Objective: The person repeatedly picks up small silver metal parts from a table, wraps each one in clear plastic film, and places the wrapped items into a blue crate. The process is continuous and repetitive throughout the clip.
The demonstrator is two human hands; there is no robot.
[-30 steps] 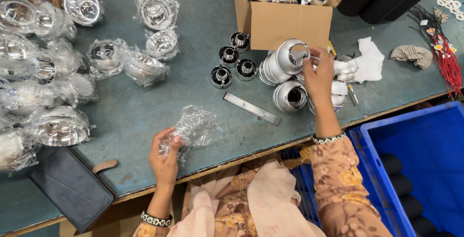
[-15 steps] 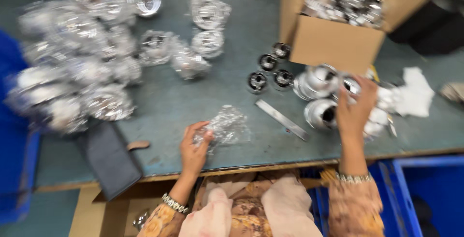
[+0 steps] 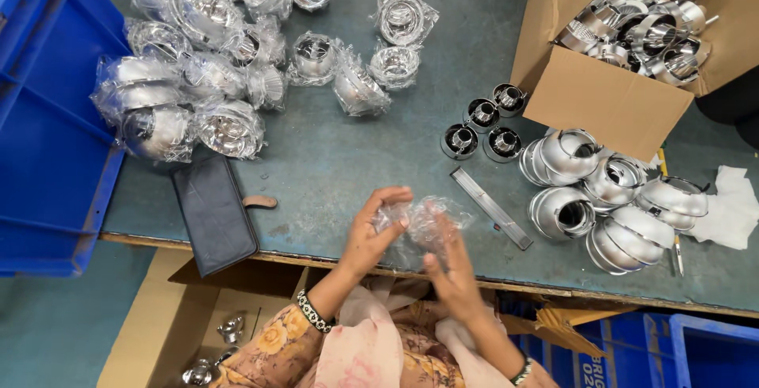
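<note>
- Both hands meet at the near edge of the grey counter (image 3: 332,174), working a crumpled clear plastic bag (image 3: 423,222) between them.
- The left hand (image 3: 370,234) has its fingers curled around the bag's left side.
- The right hand (image 3: 451,265) presses its fingers against the bag from below and the right.
- A flat metal strip (image 3: 490,208) lies just right of the bag, near the bare chrome reflector cups (image 3: 609,198).
- Bagged reflectors (image 3: 198,64) are piled far left; a dark wallet (image 3: 213,214) lies nearer.
</note>
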